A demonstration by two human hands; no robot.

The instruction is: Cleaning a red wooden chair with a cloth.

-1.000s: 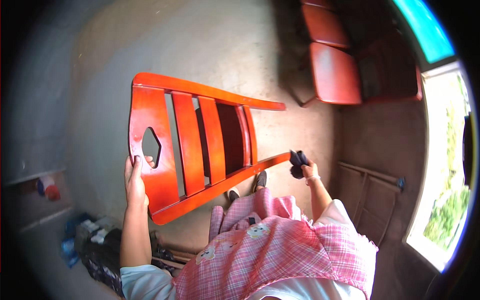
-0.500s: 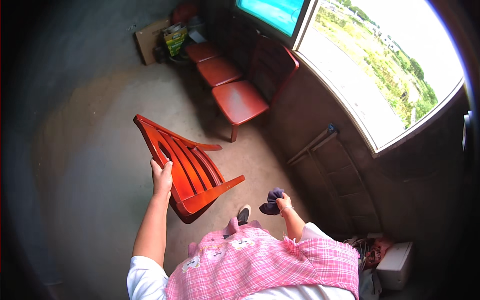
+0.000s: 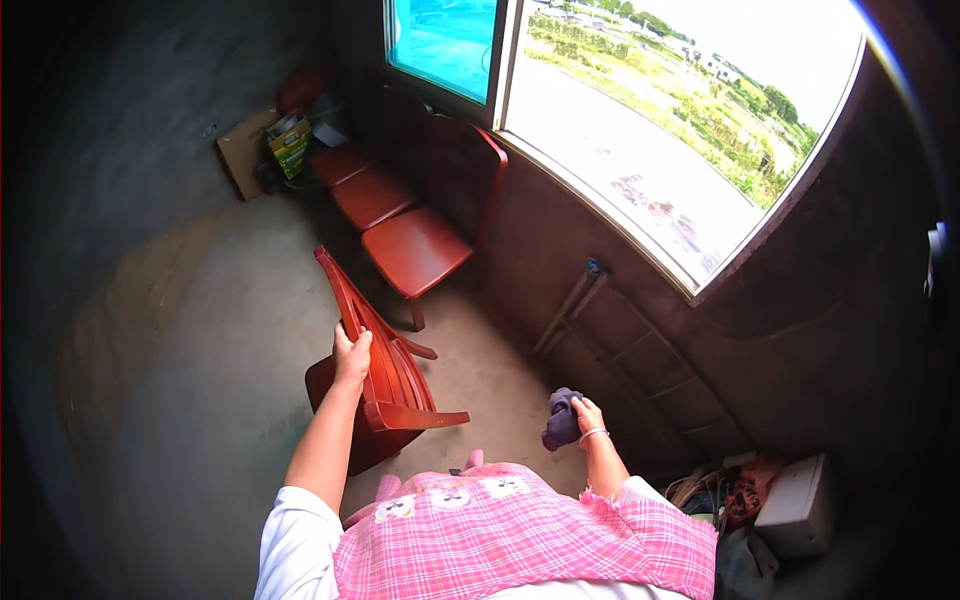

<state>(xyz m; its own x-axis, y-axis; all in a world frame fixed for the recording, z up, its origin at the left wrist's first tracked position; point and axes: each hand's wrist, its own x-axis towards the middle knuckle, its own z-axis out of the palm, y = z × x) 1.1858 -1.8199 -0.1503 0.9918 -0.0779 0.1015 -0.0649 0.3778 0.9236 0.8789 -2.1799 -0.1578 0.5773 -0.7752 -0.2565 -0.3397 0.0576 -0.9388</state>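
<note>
My left hand [image 3: 352,355] is closed round the rail of a glossy red wooden chair [image 3: 395,378] with a slatted back. The chair is tilted, and part of its dark red seat [image 3: 318,380] shows to the left of my wrist; the rest is hidden by its back and my arm. In my right hand [image 3: 592,418], a dark purple cloth [image 3: 562,420] is bunched up, apart from the chair. A bracelet circles that wrist. Pink checked apron [image 3: 520,530] fabric covers my front.
Ahead, red chairs [image 3: 415,250] stand in a row along the wall under the window [image 3: 600,200]. A cardboard box [image 3: 240,155] is beyond them. A ladder [image 3: 640,355] leans against the right wall. A white box [image 3: 797,505] and bags sit at the lower right.
The chair in my left hand has turned, so its back is seen more edge-on and its seat shows. My view has swung right. The cloth stays in my right hand.
</note>
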